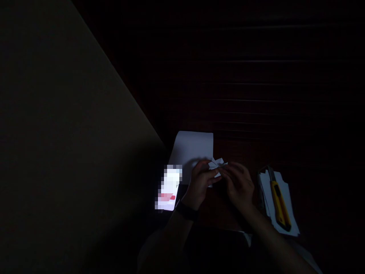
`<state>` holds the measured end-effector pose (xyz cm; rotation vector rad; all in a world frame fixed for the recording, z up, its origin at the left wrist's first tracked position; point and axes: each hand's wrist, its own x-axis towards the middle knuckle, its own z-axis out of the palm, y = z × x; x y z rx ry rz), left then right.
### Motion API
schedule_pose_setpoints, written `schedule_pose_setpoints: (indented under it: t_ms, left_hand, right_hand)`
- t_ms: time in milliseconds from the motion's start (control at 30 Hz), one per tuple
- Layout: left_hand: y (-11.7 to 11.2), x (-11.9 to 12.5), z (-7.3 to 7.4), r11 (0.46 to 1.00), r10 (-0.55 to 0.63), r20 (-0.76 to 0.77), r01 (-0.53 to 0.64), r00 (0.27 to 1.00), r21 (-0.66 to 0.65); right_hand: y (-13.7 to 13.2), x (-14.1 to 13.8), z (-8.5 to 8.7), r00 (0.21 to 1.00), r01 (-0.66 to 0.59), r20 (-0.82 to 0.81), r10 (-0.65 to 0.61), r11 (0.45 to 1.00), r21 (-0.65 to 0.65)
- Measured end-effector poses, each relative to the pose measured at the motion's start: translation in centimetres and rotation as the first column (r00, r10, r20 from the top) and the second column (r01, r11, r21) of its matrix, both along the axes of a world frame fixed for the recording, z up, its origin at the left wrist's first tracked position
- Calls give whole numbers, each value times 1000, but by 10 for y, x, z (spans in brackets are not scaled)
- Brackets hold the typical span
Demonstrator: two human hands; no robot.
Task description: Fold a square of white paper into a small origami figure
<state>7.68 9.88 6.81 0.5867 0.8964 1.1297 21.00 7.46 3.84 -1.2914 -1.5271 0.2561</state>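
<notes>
A small piece of folded white paper [219, 163] with several pointed flaps is held up between both hands. My left hand [200, 180], with a dark band on its wrist, pinches its left and lower side. From the right, the fingers of my right hand [240, 184] close on its other edge. Some fingertips are hard to make out in the dim light. Behind and left of the folded piece lies a large white sheet [192, 146], partly covered by my left hand.
A lit phone [170, 188], its screen blurred, stands left of my left wrist. At right, a yellow box cutter [280, 205] rests on a stack of white paper pieces [291, 194]. A pale wall [71, 133] rises at left, and dark wood panelling [242, 76] fills the back.
</notes>
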Motion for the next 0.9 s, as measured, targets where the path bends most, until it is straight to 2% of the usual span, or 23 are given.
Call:
schedule_pose_setpoints:
  t_ms: [367, 533, 733, 900]
  left_hand:
    - [3, -9, -3, 989, -124, 73, 130, 990, -71]
    - [4, -7, -1, 990, -103, 105, 112, 989, -83]
    - [3, 0, 3, 996, -74, 113, 80, 991, -50]
    - [2, 3, -1, 1000, 2, -23, -1, 1000, 10]
  right_hand:
    - [1, 15, -7, 978, -108, 185, 92, 991, 77]
    - [3, 19, -6, 945, -142, 314, 89, 979, 149]
    - [4, 19, -8, 967, -60, 250, 36, 994, 87]
    - [5, 15, -5, 986, -95, 146, 86, 994, 56]
